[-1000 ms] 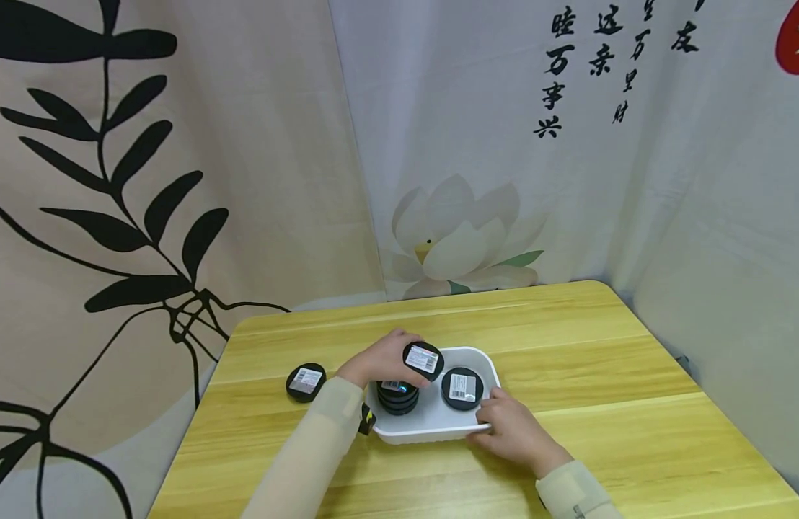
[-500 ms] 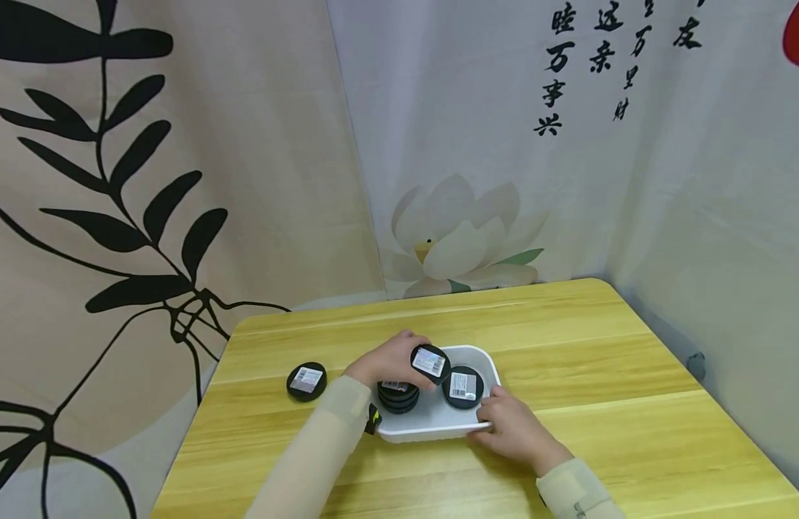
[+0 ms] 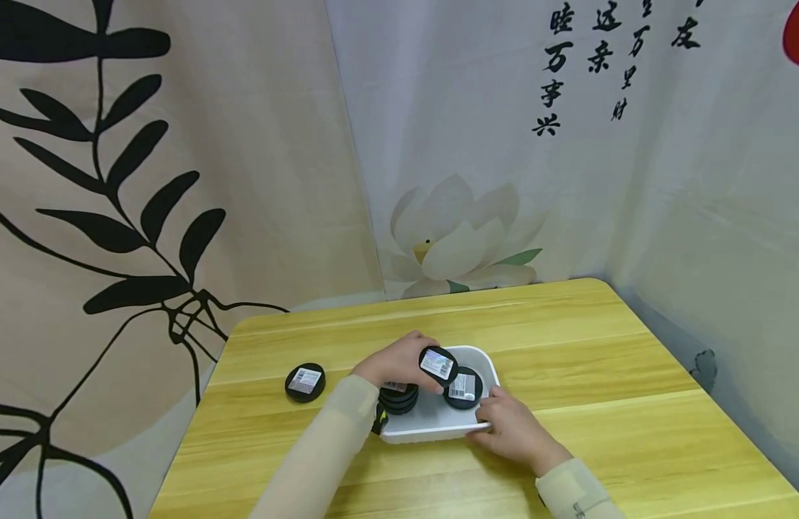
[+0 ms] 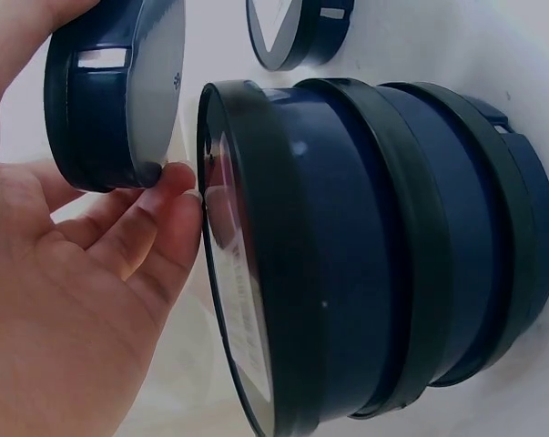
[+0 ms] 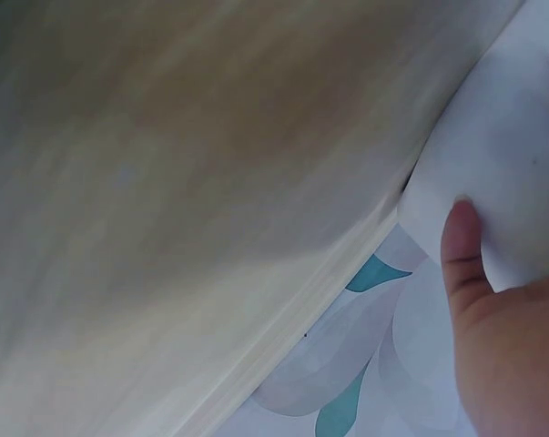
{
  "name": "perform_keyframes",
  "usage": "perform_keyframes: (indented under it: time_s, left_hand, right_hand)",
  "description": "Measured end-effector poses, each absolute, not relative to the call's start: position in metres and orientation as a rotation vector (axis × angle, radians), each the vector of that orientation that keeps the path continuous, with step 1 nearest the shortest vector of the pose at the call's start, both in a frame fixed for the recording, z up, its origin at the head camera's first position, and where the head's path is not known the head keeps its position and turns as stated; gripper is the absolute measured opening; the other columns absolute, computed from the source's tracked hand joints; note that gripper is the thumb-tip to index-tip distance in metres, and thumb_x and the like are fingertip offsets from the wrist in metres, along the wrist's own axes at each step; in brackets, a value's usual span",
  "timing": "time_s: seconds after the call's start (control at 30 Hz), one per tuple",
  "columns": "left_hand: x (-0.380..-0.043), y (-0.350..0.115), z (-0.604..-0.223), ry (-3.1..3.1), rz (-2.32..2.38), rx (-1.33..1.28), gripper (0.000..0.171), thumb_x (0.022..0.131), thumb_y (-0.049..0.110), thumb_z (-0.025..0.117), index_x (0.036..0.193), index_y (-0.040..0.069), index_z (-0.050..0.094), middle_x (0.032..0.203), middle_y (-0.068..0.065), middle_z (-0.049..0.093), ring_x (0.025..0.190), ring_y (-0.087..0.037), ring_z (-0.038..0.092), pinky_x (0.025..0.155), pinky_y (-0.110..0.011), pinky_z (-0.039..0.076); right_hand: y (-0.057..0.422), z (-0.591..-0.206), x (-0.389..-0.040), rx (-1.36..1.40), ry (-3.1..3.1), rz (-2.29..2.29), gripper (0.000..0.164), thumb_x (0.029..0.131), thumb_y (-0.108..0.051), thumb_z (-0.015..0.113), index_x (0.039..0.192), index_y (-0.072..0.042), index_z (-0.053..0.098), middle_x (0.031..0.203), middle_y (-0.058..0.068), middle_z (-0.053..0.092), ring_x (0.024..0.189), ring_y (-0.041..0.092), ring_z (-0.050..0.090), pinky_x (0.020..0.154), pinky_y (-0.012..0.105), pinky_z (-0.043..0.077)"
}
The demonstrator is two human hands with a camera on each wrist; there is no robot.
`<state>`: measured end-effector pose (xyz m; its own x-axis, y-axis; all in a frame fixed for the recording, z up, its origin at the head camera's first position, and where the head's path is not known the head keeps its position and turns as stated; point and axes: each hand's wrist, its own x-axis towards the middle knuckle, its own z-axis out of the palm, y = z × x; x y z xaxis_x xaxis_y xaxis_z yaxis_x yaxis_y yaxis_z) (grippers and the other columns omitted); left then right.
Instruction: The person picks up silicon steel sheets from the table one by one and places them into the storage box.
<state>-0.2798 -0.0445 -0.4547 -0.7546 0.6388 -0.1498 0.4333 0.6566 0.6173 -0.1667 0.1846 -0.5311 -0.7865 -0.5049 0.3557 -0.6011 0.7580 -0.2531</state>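
My left hand [image 3: 399,360] holds a round, flat black container [image 3: 438,366] with a white barcode label, pinched at its side between thumb and fingers. It hangs over a white tray [image 3: 432,435], partly overlapping another such container [image 3: 462,395] that lies inside. A stack of the same containers [image 3: 399,400] stands at the tray's left, partly covered by the left hand; the left wrist view has this stack [image 4: 365,255] right beside the fingertips. My right hand [image 3: 513,429] grips the tray's front right corner, its thumb pressed on the outer wall [image 5: 493,155] in the right wrist view.
One more labelled black container [image 3: 305,383] lies on the wooden table [image 3: 568,346], left of the tray. Printed fabric [image 3: 477,144] hangs behind the table. A small black and yellow item [image 3: 379,419] shows beside the left wrist at the tray's edge.
My left hand has moved slightly to the right with the held container, which now overlaps the single container in the tray. My right hand keeps its grip on the tray.
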Motion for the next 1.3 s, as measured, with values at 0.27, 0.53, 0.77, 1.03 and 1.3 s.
perform_keyframes:
  time_s: [0.27, 0.53, 0.77, 1.03, 1.3]
  left_hand:
    - [-0.280, -0.038, -0.458, 2.476, 0.831, 0.789, 0.089, 0.054, 0.047, 0.085, 0.130, 0.021, 0.046, 0.112, 0.005, 0.042, 0.087, -0.016, 0.050, 0.046, -0.036, 0.050]
    - [-0.279, -0.030, -0.463, 2.503, 0.779, 0.844, 0.089, 0.053, 0.047, 0.085, 0.130, 0.020, 0.047, 0.109, 0.007, 0.042, 0.087, -0.014, 0.049, 0.049, -0.031, 0.048]
    - [-0.280, -0.025, -0.466, 2.507, 0.771, 0.887, 0.088, 0.052, 0.050, 0.084, 0.128, 0.021, 0.049, 0.108, 0.009, 0.044, 0.087, -0.010, 0.049, 0.066, -0.026, 0.046]
    - [-0.284, -0.022, -0.472, 2.509, 0.765, 0.926, 0.087, 0.050, 0.050, 0.085, 0.125, 0.020, 0.051, 0.104, 0.010, 0.045, 0.086, -0.008, 0.050, 0.074, -0.023, 0.043]
    - [-0.285, -0.018, -0.471, 2.520, 0.720, 0.974, 0.088, 0.051, 0.050, 0.084, 0.126, 0.019, 0.051, 0.103, 0.010, 0.045, 0.086, -0.007, 0.050, 0.076, -0.023, 0.042]
  right_hand:
    - [0.186, -0.532, -0.167, 0.865, -2.691, 0.528, 0.023, 0.068, -0.043, 0.075, 0.063, -0.027, 0.059, 0.070, -0.021, 0.046, 0.076, 0.008, 0.040, 0.065, 0.026, 0.038]
    - [0.188, -0.532, -0.163, 0.837, -2.724, 0.539, 0.026, 0.068, -0.044, 0.075, 0.061, -0.028, 0.056, 0.070, -0.021, 0.045, 0.076, 0.007, 0.039, 0.064, 0.025, 0.037]
    - [0.187, -0.531, -0.164, 0.859, -2.695, 0.545, 0.025, 0.068, -0.042, 0.076, 0.061, -0.028, 0.056, 0.070, -0.021, 0.046, 0.076, 0.007, 0.040, 0.065, 0.025, 0.038]
    - [0.186, -0.531, -0.165, 0.866, -2.701, 0.542, 0.027, 0.068, -0.042, 0.075, 0.060, -0.028, 0.054, 0.069, -0.020, 0.045, 0.075, 0.008, 0.040, 0.065, 0.025, 0.038]
    - [0.184, -0.531, -0.165, 0.846, -2.707, 0.532, 0.029, 0.068, -0.043, 0.075, 0.059, -0.028, 0.053, 0.068, -0.019, 0.045, 0.077, 0.008, 0.040, 0.066, 0.026, 0.038]
